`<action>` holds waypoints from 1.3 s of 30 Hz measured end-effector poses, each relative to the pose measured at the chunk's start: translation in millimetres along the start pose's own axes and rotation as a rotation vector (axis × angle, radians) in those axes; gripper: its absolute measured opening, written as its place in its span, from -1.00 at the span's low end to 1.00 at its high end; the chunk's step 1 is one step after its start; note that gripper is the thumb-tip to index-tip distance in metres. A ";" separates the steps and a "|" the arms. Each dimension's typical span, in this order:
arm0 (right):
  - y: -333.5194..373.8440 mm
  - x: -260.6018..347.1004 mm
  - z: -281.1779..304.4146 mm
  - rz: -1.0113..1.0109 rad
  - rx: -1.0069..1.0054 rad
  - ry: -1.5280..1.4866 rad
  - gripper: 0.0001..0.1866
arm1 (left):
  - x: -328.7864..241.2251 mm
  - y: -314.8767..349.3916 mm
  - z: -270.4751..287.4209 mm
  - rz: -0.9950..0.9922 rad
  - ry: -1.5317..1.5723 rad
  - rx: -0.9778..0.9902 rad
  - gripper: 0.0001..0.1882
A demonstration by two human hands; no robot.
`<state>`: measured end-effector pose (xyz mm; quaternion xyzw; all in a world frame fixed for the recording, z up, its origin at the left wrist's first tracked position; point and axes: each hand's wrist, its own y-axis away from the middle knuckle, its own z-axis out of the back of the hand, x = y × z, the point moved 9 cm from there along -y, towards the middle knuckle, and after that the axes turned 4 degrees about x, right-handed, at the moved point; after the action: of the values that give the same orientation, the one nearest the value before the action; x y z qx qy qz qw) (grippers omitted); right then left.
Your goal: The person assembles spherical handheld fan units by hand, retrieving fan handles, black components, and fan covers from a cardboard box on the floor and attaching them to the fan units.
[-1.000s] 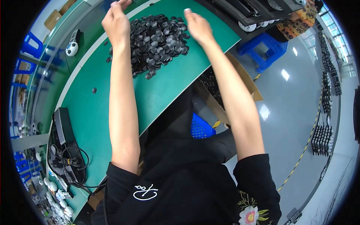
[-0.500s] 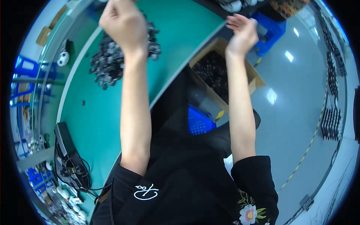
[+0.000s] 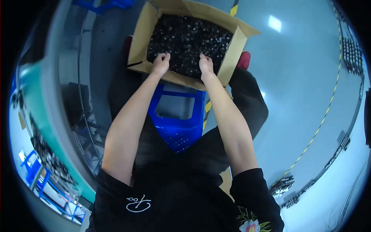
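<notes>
A cardboard box point(image 3: 234, 58) full of small dark, glossy parts point(image 3: 185, 42) stands in front of me, between my legs. Over its near side both my hands reach in, close to the surface of the parts. My left hand point(image 3: 161, 63) is at the near left, with fingers curled in and the thumb on top. At the near right, my right hand point(image 3: 206, 63) is likewise curled. Whatever lies inside either hand is hidden by the fingers.
A blue plastic stool point(image 3: 181, 123) is between my knees, near the box's front edge. On the left runs a green-topped table point(image 3: 46, 100), bearing a dark heap point(image 3: 48, 154). Yellow-black tape point(image 3: 319, 141) marks the floor at right.
My view has turned from the green table toward the box. Both hands have come from raised positions down to the box, the left one leaving the table side.
</notes>
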<state>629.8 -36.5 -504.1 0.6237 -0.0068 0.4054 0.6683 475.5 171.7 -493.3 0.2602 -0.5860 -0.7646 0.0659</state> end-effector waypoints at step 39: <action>66.9 122.5 -56.6 0.791 -0.183 -0.225 -0.75 | -107.1 60.6 -37.2 -0.810 0.594 -0.308 -0.70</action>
<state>647.1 69.2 -398.2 0.5514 -0.3545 0.5577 0.5092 572.5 164.6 -409.1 0.6586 -0.2753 -0.6995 -0.0341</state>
